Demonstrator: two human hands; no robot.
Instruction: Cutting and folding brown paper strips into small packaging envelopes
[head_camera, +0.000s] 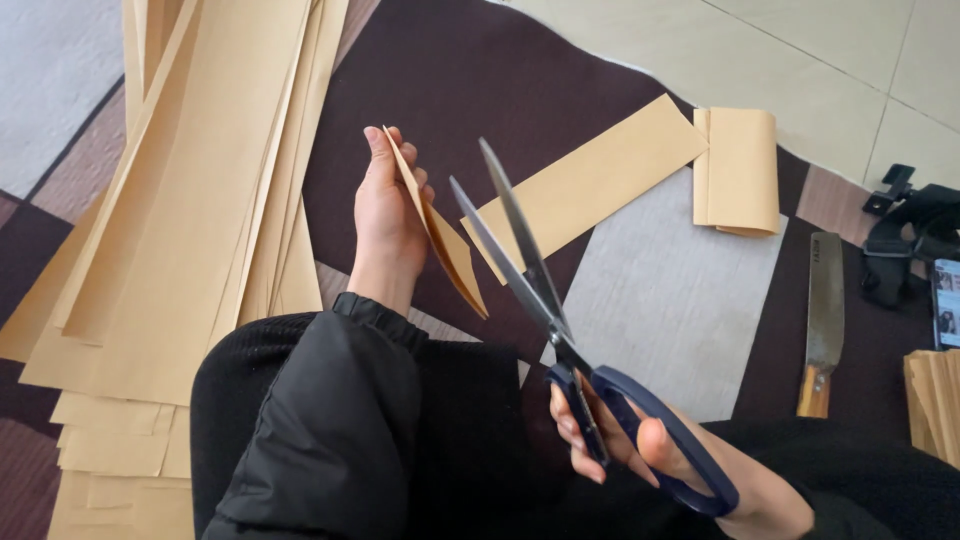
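My left hand (385, 215) grips a folded piece of tan paper (445, 245), held on edge and slanting down to the right. My right hand (660, 455) holds blue-handled scissors (540, 285) with their long blades parted, tips pointing up and left, just right of the folded paper. The blades do not touch the paper. Both of my sleeves are black.
A large pile of long tan paper sheets (200, 200) lies at the left on a patterned rug (480, 80). A tan strip (590, 180) and a folded tan piece (740, 170) lie beyond the scissors. A cleaver-like knife (825, 315), a black strap, a phone and more tan pieces (935, 400) sit at the right.
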